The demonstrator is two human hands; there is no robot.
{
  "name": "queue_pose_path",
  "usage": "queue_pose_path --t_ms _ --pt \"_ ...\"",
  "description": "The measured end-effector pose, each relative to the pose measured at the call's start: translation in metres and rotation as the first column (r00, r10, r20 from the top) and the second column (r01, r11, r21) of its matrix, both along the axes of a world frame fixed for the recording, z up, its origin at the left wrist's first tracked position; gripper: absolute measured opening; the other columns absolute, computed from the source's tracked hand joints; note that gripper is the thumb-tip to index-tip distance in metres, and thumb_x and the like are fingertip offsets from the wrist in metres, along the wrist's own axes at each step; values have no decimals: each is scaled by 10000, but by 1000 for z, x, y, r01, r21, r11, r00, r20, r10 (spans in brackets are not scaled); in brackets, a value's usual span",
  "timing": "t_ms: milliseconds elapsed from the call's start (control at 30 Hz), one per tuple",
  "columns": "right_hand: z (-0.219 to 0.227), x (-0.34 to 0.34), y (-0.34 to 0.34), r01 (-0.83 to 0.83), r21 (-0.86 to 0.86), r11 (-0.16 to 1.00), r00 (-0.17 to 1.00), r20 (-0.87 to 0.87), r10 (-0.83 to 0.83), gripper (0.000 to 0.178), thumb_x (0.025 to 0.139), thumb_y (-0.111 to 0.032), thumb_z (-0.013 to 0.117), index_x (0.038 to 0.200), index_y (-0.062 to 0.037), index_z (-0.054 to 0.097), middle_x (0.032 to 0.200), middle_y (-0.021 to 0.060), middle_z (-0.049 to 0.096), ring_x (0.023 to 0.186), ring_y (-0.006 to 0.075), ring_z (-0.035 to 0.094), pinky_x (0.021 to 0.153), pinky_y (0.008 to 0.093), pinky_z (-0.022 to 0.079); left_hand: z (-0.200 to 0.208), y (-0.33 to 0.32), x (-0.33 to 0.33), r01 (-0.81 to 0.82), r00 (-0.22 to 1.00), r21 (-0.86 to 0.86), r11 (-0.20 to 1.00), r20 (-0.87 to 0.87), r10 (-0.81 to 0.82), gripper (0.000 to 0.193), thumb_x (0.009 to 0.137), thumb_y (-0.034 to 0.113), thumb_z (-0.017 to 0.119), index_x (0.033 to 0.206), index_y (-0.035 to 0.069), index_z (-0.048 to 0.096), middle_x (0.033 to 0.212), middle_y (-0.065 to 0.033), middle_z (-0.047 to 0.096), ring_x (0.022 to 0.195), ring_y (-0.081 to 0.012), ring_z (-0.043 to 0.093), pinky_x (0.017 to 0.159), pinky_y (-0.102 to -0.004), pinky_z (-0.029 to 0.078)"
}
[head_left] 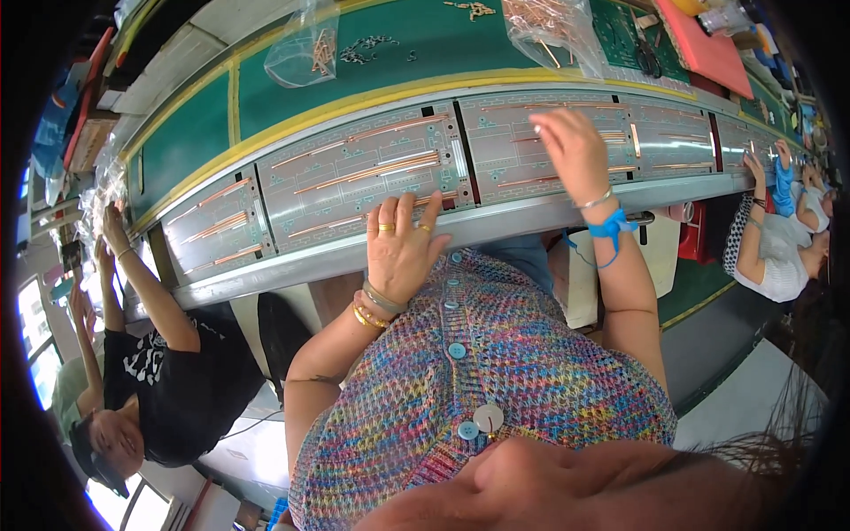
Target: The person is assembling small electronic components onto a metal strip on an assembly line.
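While seemingly aloft, right hand [577, 152] half-curled.

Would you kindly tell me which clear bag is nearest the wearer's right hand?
The fuller bag beyond the right hand, heaped with copper-coloured rods; the next bag leftward holds fewer and lies farther off.

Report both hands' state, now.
Left hand: open, fingers at the near edge of a circuit board.
Right hand: raised over the next board, fingers bent; whether its grip holds anything cannot be told.
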State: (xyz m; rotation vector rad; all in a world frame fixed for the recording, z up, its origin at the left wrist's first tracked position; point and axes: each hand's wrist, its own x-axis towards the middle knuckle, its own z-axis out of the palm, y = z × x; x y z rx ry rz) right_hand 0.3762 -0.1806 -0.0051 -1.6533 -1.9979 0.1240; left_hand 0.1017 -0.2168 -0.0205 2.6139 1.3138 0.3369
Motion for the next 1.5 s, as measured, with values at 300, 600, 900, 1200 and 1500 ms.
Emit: queue_pose_path --t_ms 300,600,900,1200,1500 --pt "-19 46 66 299 201 933 944 82 -321 108 766 -144 659 859 -90 655 847 80 596 836 279 557 719 368 473 3 0 6 37 999 -38 999 42 -35 525 764 309 637 1238 107 537 1135 -108 473 1070 -307 437 908 -450 363" --pt "-31 44 69 454 92 886 866 191 -463 68 760 -145 649 755 -86 615 829 96 573 850 305 552 737 400 467 27 79 48 221 930 180 959 257 -262 159 725 189 678 843 86 653 910 -48 563 916 -252 514 736 -368 449" --pt "-42 12 75 361 124 924 927 66 -370 119 732 -87 524 759 -24 622 865 166 593 865 314 565 777 404 459 12 204 164 443 891 474 761 -140 -432 108 706 122 570 746 78 660 1054 -103 583 1064 -280 506 839 -372 452" --pt "-21 17 60 333 194 923 925 125 -360 79 728 -104 548 747 -48 600 846 64 561 895 232 545 736 334 482 14 220 193 584 811 526 618 -414 -414 159 750 119 541 755 58 688 1064 -82 557 1095 -259 472 957 -374 368" --pt "-24 20 62 342 210 916 912 160 -377 77 716 -116 574 721 -41 592 840 60 563 901 225 543 694 333 492 39 235 180 592 676 444 672 181 -714 136 691 -5 648 815 47 637 1019 -88 567 979 -296 523 839 -408 440"
